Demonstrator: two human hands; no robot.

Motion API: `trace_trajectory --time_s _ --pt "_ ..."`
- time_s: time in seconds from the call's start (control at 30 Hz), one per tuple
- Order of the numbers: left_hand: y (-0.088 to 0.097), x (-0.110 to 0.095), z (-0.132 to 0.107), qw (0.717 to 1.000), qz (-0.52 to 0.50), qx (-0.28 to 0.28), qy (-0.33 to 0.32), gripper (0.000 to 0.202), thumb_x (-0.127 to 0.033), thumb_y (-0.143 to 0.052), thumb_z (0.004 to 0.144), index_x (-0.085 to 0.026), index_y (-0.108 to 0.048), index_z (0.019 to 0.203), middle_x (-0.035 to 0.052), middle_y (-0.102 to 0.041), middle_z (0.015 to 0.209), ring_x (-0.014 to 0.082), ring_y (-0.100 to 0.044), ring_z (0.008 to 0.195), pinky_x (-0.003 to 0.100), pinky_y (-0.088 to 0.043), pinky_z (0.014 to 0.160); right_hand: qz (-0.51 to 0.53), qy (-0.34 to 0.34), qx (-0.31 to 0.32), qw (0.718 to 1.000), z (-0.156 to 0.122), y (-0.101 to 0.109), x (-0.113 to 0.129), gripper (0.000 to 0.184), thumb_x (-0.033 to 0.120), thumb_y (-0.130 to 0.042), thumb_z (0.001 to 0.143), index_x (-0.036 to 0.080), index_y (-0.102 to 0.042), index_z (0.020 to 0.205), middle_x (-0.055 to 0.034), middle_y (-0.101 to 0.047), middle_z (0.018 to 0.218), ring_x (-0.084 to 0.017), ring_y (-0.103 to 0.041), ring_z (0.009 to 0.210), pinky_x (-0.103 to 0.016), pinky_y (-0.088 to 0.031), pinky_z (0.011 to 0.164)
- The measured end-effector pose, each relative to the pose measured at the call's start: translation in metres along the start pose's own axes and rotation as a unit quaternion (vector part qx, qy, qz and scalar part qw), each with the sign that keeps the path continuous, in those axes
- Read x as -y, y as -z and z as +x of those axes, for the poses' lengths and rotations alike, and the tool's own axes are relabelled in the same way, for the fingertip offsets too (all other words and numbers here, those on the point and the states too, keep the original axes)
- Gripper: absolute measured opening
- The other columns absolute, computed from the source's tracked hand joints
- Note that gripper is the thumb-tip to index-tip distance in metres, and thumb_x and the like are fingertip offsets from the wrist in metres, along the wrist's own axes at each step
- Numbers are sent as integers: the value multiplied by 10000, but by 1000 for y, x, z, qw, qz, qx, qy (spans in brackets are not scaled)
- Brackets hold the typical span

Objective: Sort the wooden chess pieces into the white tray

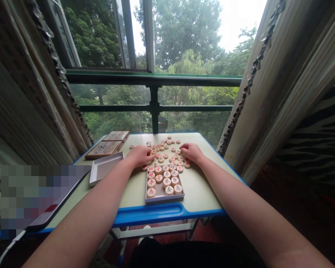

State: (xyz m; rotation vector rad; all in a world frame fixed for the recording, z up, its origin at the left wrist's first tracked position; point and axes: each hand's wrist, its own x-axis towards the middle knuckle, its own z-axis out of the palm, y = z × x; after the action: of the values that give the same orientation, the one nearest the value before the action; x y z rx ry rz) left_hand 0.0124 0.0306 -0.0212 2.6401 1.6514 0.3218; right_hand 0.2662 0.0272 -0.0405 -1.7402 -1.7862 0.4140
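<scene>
Round wooden Chinese chess pieces (162,148) with red or black characters lie scattered over the desk's middle. My left hand (142,155) is closed among them, fingers bent down; anything in its grip is hidden. To the right, my right hand (191,152) has its fingers curled together, with a chess piece (178,152) at the fingertips. Nearer to me sits a shallow open box (159,200), partly filled with rows of pieces. Red pieces are on its left and black ones on its right, and bare bottom shows between them at the near end.
A box lid (93,174) lies hollow side up left of the pieces. Behind it is a brown wooden folding case (105,148). A tablet-like device (47,219), partly blurred, rests at the left edge. Blue trim (150,215) borders the desk. Curtains and a window railing (154,108) surround it.
</scene>
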Motion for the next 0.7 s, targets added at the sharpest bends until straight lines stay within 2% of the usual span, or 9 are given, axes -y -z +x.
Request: trace_trajectory --time_s 0.2,0.27,0.4,0.47,0.6,0.7 --pt "-1 1 -3 1000 -31 -4 -4 557 -616 -323 816 -183 -611 615 40 -629 621 147 -510 565 261 -299 517 0 -2 24 1000 -2 -1 3 307 208 -451 789 169 -685 984 -38 -709 774 -103 -561 434 -217 -443 508" --pt "-1 2 -3 999 -43 -12 -2 551 -596 -314 830 -183 -602 607 35 -619 601 143 -503 558 259 -301 523 -18 10 26 999 -1 -1 4 286 226 -472 783 178 -699 951 -43 -708 782 -131 -604 531 -230 -459 568" --pt "-2 1 -4 999 -37 -35 -6 488 -525 -343 845 -183 -586 597 34 -628 613 140 -510 572 258 -302 532 -67 65 5 996 1 0 4 231 270 -553 753 196 -725 889 -65 -690 941 -179 -627 817 -236 -459 715" --pt "-2 0 -4 999 -30 -37 -7 464 -504 -355 846 -185 -591 604 36 -641 635 143 -524 592 258 -313 546 -66 66 14 996 0 1 4 215 290 -582 744 196 -731 868 -68 -680 958 -167 -627 778 -223 -462 684" --pt "-1 -1 -3 1000 -21 -22 2 436 -487 -370 844 -191 -615 638 45 -662 677 157 -556 625 263 -353 576 -6 11 40 999 -3 3 4 244 292 -577 765 176 -707 935 -66 -685 956 -120 -601 555 -220 -458 533" --pt "-2 2 -2 998 -32 -41 16 369 -438 -401 843 -182 -654 763 71 -692 813 185 -600 743 271 -422 674 1 10 47 999 -4 2 4 271 239 -544 787 176 -690 1006 -64 -689 970 -127 -615 572 -234 -482 586"
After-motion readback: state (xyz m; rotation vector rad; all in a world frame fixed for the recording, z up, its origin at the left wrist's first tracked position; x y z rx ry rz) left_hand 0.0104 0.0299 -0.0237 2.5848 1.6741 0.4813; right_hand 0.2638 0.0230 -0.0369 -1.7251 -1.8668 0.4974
